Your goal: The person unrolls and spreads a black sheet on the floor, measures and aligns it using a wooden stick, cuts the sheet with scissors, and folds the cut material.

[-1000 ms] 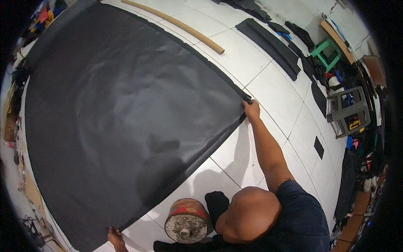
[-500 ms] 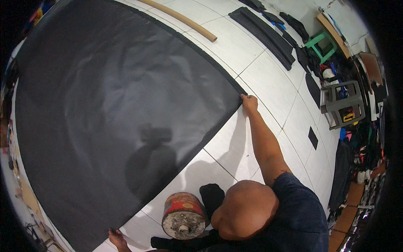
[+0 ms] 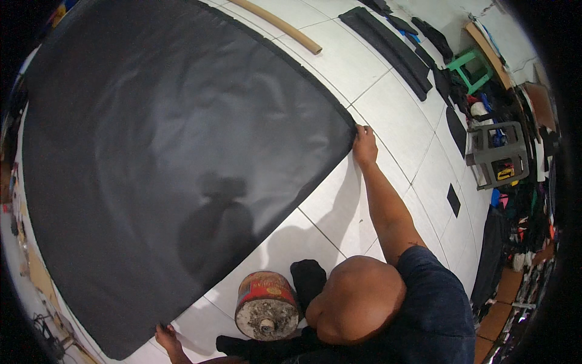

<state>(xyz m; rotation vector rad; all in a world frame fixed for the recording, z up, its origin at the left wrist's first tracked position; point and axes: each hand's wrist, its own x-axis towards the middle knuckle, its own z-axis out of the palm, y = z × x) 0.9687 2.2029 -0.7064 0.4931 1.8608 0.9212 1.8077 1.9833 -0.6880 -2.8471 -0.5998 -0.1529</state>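
Observation:
A large black sheet (image 3: 151,139) with a slightly wrinkled, dull sheen lies spread over the floor. At its right corner my right hand (image 3: 365,145) is closed on the edge, arm stretched out. My left hand (image 3: 170,341) grips the near edge close to the lower left corner, its fingers partly out of sight against the black. Between my arms stands a worn red tin can (image 3: 267,306), its grimy grey round end with a central knob facing up. My bare knee (image 3: 361,297) is beside it.
White tiles (image 3: 394,133) surround the sheet. A brown cardboard tube (image 3: 282,27) lies beyond its far edge. Folded black pieces (image 3: 388,51) lie at the upper right, near a green stool (image 3: 471,71) and a grey stool (image 3: 500,155). A small black patch (image 3: 453,200) lies nearer.
The view has shifted slightly, and the sheet's lower left corner now shows. The right corner has moved slightly away with my right hand. Both hands keep to the same edge.

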